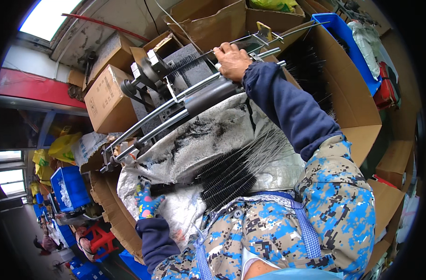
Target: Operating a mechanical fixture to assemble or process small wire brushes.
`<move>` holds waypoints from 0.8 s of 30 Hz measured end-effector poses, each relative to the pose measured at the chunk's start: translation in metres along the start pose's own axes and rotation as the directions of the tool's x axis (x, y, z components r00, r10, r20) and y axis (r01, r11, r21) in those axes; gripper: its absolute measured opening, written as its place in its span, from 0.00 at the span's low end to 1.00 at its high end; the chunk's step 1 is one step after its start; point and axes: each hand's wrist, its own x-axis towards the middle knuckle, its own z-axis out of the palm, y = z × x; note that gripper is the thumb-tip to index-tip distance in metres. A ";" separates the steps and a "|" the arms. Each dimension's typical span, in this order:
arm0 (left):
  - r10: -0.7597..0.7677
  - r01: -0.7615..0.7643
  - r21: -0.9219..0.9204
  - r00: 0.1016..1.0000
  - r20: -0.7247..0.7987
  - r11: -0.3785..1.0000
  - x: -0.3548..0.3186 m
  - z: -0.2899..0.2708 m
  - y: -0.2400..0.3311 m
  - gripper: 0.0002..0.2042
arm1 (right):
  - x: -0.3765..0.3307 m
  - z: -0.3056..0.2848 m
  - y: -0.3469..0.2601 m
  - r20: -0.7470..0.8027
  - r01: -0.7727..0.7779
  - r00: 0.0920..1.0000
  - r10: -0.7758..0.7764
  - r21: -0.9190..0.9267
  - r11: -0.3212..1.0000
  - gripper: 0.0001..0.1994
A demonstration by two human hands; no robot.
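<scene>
My right hand (232, 61), bare, is closed over the upper side of a metal-railed machine (168, 95). A thin black wire brush (187, 63) runs from the machine's spindle toward its fingers, which hide what they grip. My left hand (147, 201), in a patterned blue glove, is low on the left, its thumb and fingers closed around the end of a dark bristled brush (173, 188). Between my hands, a bundle of black wire brushes (229, 179) with bare wire stems lies across a white woven sack (194, 137) over my lap.
An open cardboard box (351, 86) with many black brushes stands on the right, beside a blue crate (332, 21). A closed carton (108, 98) is behind the machine's left end. Another blue crate (70, 189) and a red stool (100, 240) are at left.
</scene>
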 end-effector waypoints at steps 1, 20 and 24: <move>-0.006 0.006 0.039 1.000 0.010 0.999 0.000 0.006 -0.002 0.32 | -0.002 0.001 -0.005 -0.019 0.006 1.000 -0.006 0.004 1.000 0.21; -0.131 0.106 -0.103 0.953 -0.275 0.989 -0.073 -0.056 -0.123 0.14 | 0.003 0.023 -0.138 0.038 0.182 0.982 -0.185 0.083 0.980 0.18; -0.117 -0.055 -0.727 0.976 -0.184 0.684 -0.077 -0.072 -0.101 0.15 | 0.004 0.013 -0.101 0.102 0.200 0.975 -0.198 -0.009 0.980 0.15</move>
